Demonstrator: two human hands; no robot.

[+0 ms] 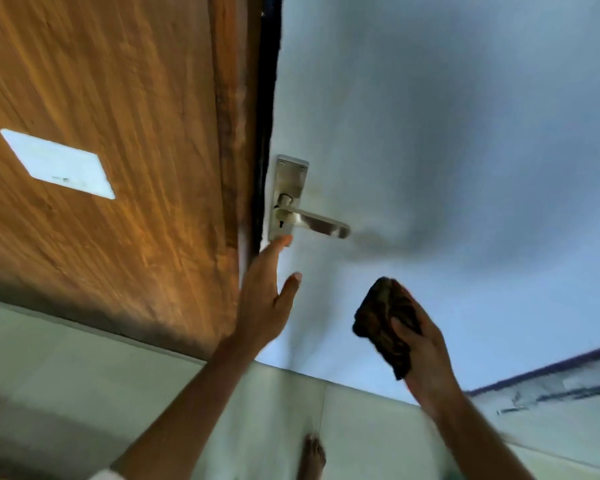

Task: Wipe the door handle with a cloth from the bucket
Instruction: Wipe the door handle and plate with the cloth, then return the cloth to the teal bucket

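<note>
- A bare foot (313,457) stands on the pale tiled floor (84,393) at 6 o'clock, at the bottom edge of the view.
- The right hand (421,351), at 5 o'clock, has its fingers (404,325) wrapped tight round a dark, bunched cloth (383,320), which is held up in front of the door, below and to the right of the lever and apart from it.
- The left hand (265,299) reaches up near the middle, its fingers spread and empty; the longest fingertip is at the lower edge of the metal backplate (288,181).
- The silver door handle (314,221) sits at the centre, its lever pointing toward 3 o'clock on the pale blue door (465,133).
- A wooden panel (118,133) with a white plate (58,163) fills 9 to 11 o'clock.
</note>
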